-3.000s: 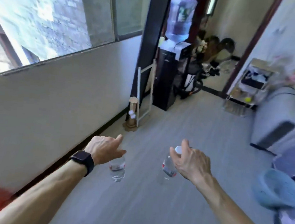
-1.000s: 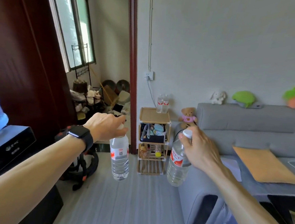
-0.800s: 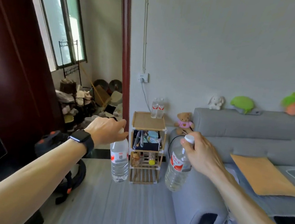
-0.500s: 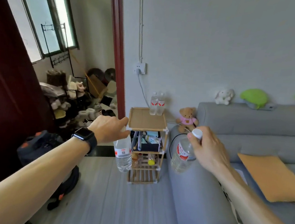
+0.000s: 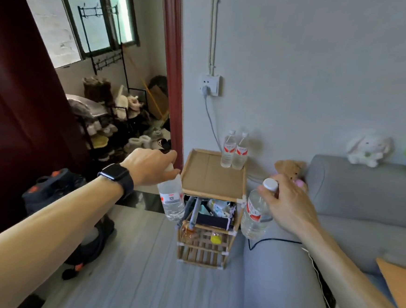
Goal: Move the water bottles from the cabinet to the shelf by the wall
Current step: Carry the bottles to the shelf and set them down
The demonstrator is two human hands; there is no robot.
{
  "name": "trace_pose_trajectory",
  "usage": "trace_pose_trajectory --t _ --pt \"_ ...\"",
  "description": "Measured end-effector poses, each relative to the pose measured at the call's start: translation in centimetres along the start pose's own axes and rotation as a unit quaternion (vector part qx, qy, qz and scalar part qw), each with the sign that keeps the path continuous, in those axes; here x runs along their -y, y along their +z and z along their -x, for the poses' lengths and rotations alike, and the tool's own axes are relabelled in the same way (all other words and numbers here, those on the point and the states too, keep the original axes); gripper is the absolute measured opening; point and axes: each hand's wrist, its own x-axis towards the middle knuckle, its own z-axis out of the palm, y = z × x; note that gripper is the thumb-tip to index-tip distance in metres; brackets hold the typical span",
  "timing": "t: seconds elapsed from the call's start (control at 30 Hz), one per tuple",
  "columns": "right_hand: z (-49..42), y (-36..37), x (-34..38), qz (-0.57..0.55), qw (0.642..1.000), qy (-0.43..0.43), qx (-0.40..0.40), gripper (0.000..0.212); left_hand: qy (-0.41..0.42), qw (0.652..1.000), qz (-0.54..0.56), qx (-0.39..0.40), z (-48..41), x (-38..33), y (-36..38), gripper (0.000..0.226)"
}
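left hand [image 5: 147, 166]: water bottle [image 5: 172, 201] | right hand [image 5: 289, 205]: second bottle [image 5: 252, 218] | shelf [image 5: 209, 178]: two bottles [image 5: 234, 154]

Your bare forearms [image 5: 45, 226], one watch
A black smartwatch [image 5: 114, 174] with a dark square face bands your left wrist.

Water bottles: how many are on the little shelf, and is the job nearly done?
Two standing bottles already sit on the shelf top by the wall. In hand: the left hand holds the left bottle, the right hand holds the right bottle, not yet on it. Left: setting these down. The cabinet is out of view.
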Motion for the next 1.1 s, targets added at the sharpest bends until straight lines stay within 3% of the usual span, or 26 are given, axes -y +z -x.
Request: trace_pose_trajectory --t 0.17,0.33,0.53,0.67,0.87,1.1 --pt "-7.1 2.0 -1.0 -0.002 1.0 -0.002 -0.006 0.03 -0.023 0.999 0.017 0.032 -5.9 0.8 2.1 0.041" --pt "-13.5 4.3 -1.5 0.039 0.999 0.018 0.03 0.036 0.018 0.998 0.01 0.056 -14.0 1.4 3.8 0.04" --pt "-21.9 9.0 -1.1 -0.003 0.996 0.037 0.076 0.031 0.053 0.998 0.027 0.035 -23.4 3.9 7.3 0.032" --pt "-27.2 12.5 0.0 -0.009 0.996 0.042 0.084 0.018 0.062 0.994 0.081 0.041 -29.2 5.8 10.4 0.031" --pt "-32.7 17.3 0.0 -0.041 0.991 0.059 0.116 0.018 0.061 0.984 0.15 0.069 -37.0 6.9 14.0 0.036" --pt "-38.1 21.4 0.9 -0.049 0.987 0.058 0.141 0.021 0.079 0.987 0.111 0.08 -41.4 7.1 16.9 0.04"
